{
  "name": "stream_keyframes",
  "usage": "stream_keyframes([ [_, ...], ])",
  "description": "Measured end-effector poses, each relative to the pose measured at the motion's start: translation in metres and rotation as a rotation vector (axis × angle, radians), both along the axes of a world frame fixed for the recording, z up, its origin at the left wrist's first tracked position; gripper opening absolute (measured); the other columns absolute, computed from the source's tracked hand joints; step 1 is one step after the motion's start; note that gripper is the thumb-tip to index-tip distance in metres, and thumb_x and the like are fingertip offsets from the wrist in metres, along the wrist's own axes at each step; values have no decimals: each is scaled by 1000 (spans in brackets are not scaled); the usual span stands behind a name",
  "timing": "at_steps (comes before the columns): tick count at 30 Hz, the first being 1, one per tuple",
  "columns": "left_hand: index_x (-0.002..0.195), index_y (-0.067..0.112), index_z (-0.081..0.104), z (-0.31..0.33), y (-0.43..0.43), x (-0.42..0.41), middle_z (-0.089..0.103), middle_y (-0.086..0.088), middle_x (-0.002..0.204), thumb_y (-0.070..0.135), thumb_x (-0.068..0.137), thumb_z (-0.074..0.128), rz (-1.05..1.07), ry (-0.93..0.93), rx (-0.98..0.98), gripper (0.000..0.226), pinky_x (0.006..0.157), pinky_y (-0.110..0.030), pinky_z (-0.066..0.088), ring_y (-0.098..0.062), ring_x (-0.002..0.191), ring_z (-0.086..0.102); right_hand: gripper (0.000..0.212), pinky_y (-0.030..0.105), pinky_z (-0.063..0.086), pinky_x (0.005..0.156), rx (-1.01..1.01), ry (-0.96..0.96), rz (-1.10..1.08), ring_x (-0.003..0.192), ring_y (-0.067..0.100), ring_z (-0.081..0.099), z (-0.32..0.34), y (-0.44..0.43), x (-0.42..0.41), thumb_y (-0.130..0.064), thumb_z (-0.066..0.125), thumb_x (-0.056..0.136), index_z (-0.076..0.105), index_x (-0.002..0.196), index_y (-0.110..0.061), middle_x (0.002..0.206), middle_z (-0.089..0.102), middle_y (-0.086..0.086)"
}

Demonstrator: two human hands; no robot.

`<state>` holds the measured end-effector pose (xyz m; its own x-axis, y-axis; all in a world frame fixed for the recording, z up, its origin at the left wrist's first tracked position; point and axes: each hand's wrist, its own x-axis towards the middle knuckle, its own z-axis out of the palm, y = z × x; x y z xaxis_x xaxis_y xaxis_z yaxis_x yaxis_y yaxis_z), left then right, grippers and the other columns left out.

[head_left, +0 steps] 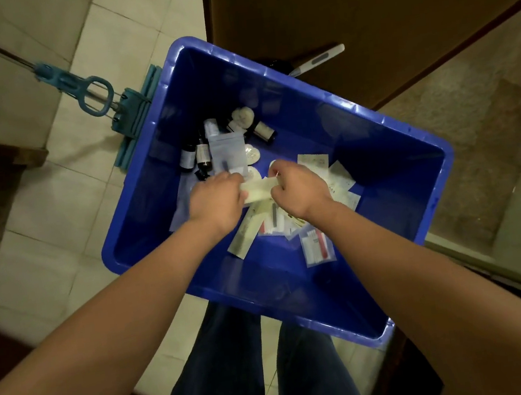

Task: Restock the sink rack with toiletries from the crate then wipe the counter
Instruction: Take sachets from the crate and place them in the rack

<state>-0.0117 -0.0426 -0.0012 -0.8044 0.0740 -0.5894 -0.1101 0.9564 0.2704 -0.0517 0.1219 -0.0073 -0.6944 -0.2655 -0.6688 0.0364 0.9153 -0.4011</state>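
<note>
Packet [260, 190] looked light and floppy; left grip [216, 199] pinched its nine o'clock end, right grip [297, 189] its three o'clock end.

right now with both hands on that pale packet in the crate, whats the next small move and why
Probably lift the pale packet straight up and clear of the blue crate. The left hand and right hand each pinch one end of it, so the grip looks set. It is held above the loose sachets on the crate floor. The sink rack is not in view.
</note>
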Motion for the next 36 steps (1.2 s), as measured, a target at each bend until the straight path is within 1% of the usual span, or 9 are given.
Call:
stream_keyframes([
  [2,124,12,52,-4,-6,9,57,-10,120,27,102,42,74,-29,-46,28,76,-36,41,-29,103,57,46,31,40,75,14,87,-62,114,24,49,-5,-3,5,-11,54,83,47,128,-17,127,49,4],
  [4,121,9,51,-9,-14,15,56,-11,118,24,102,40,118,-50,-72,26,71,-37,41,-30,99,56,44,31,39,74,27,154,-84,113,24,48,-10,-6,10,-7,56,82,49,124,-17,125,50,4],
  [9,120,9,51,-23,-23,21,56,-12,118,21,102,42,182,-80,-55,24,71,-38,43,-31,99,57,32,30,38,80,54,97,351,107,24,53,-28,-16,22,-11,63,83,66,111,-26,110,60,2],
  [16,118,7,51,-38,-19,20,54,-14,122,22,102,41,197,-89,-45,24,68,-37,38,-34,103,56,48,39,25,112,135,197,620,129,28,36,-57,-19,44,-22,69,81,56,128,-22,133,43,6],
  [21,118,8,51,-42,-20,21,55,-14,120,22,102,42,206,-84,-48,23,69,-37,40,-34,102,56,47,42,21,113,151,286,663,125,30,38,-63,-18,45,-17,67,81,56,126,-17,127,46,8],
  [26,119,8,52,-40,-20,23,53,-14,120,20,102,41,215,-79,-35,24,74,-40,43,-32,105,54,37,44,22,114,120,314,685,120,28,43,-60,-14,44,-24,66,85,64,122,-21,120,52,5],
  [28,118,7,52,-37,-19,23,53,-14,120,18,101,41,215,-75,-20,23,75,-40,44,-32,105,53,27,44,20,115,115,303,699,114,25,47,-54,-15,43,-21,62,88,69,115,-24,112,57,1],
  [32,117,6,52,-26,-14,21,55,-15,119,17,102,41,208,-88,11,21,78,-44,49,-33,102,56,28,44,17,116,141,267,704,107,21,52,-34,-18,35,-13,61,87,70,109,-27,99,64,-4],
  [36,114,8,51,-9,-10,17,57,-15,115,17,101,40,203,-85,26,19,70,-40,44,-35,99,56,24,39,20,113,143,176,591,104,21,54,-7,-13,27,-10,61,83,63,102,-25,95,64,-4],
])
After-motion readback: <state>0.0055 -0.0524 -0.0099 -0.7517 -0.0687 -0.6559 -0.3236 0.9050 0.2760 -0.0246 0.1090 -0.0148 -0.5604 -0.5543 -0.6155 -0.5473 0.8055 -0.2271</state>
